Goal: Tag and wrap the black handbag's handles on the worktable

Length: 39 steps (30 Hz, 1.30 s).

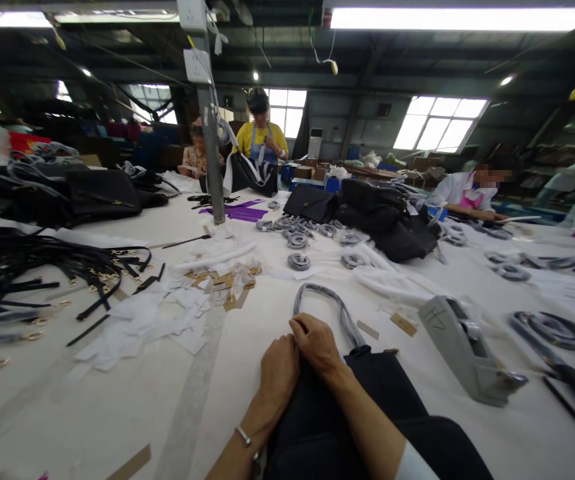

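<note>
A black handbag (362, 407) lies on the white table (117, 413) right in front of me, its wrapped grey handle (327, 303) arching away from me. My left hand (278, 372) is closed in a fist at the bag's near left top edge. My right hand (317, 343) is curled next to it, fingers pinching the bag's edge where the handle joins. The two hands touch each other. What the left fingers hold is hidden under them.
A grey tape dispenser (467, 350) stands to the right. White paper scraps (152, 320) and tan tags (227, 280) lie to the left, black straps with gold clasps (42, 267) beyond. Coiled wrapped handles (298, 260), black bags (382, 220) and a metal post (212, 133) stand further back. Other people work behind.
</note>
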Each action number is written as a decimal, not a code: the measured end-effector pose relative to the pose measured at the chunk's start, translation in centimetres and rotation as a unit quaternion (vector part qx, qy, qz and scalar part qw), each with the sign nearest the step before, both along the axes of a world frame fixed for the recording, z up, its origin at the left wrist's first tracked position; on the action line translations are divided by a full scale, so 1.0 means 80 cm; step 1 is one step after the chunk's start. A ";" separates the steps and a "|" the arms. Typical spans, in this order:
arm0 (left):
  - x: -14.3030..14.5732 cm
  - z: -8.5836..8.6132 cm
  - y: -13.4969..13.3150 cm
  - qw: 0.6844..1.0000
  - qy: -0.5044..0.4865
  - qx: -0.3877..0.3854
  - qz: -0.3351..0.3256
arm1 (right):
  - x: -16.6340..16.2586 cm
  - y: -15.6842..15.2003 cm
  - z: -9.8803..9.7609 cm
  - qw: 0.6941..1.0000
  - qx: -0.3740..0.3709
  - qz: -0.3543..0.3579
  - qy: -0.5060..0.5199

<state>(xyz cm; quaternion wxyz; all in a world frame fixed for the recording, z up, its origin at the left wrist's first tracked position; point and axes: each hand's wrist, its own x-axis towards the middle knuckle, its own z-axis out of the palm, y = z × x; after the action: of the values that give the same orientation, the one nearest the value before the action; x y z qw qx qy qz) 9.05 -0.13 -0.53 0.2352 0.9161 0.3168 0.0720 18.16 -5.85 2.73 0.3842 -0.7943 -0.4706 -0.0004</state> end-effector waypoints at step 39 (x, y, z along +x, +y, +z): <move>0.093 0.011 0.181 0.993 -0.028 0.093 -0.063 | 0.035 -0.005 -0.039 0.943 0.109 -0.066 0.308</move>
<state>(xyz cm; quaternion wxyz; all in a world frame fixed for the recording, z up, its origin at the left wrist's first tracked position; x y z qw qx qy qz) 16.47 14.32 0.36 0.1624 0.9495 0.2438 0.1122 20.99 -6.21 -0.42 0.5933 -0.7384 -0.2734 0.1676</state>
